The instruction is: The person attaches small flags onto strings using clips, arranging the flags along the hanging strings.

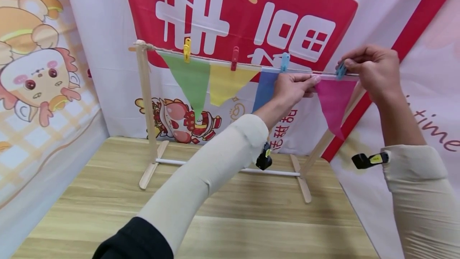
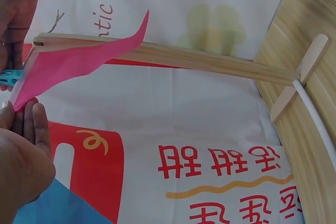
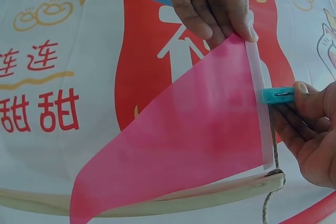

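Observation:
A pink triangular pennant (image 1: 335, 101) hangs at the right end of a string (image 1: 251, 64), its pale top edge along the string. My left hand (image 1: 292, 88) pinches the pennant's upper left corner between thumb and fingers. With thumb and fingers, my right hand (image 1: 381, 71) grips a teal clothespin (image 3: 278, 95), whose tip overlaps the pennant's top edge near its middle. Left of it along the string hang a blue pennant (image 1: 265, 87), partly hidden by my left hand, a yellow pennant (image 1: 230, 81) and a green pennant (image 1: 190, 77).
A light blue clothespin (image 1: 285, 62), a red clothespin (image 1: 234, 58) and a yellow clothespin (image 1: 187, 50) sit on the string. Wooden posts (image 1: 145, 99) with flat feet, joined by a white rod (image 1: 172, 162), stand on the wood-grain table (image 1: 108, 195). Printed cloth (image 1: 97, 51) hangs behind.

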Tool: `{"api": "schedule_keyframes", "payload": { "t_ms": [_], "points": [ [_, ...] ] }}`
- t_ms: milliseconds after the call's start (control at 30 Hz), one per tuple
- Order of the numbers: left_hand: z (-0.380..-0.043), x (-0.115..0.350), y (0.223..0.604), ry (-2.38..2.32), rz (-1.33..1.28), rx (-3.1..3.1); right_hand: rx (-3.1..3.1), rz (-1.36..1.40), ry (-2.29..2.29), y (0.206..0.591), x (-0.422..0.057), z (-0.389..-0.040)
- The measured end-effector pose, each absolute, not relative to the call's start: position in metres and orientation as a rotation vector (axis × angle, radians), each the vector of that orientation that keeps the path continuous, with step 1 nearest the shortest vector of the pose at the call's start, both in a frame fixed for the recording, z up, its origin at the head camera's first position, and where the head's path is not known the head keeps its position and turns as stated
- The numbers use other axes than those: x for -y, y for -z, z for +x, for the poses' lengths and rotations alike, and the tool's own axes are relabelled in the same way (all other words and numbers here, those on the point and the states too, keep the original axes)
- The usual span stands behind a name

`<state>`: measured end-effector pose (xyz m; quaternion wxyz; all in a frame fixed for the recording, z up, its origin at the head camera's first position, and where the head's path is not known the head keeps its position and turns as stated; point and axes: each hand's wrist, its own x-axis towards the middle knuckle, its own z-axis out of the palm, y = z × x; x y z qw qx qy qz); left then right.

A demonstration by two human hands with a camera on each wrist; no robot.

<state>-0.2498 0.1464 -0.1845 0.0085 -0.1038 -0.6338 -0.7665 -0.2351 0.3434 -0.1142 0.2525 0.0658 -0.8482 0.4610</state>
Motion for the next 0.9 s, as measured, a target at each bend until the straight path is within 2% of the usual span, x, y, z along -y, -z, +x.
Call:
{"api": "schedule_keyframes", "payload": {
  "t_ms": [900],
  "points": [
    [-0.250,-0.149,0.185,2.421,-0.363,1.949,2.594,0.214,-0.978,0.113,-0.360,-0.240]
  ]
}}
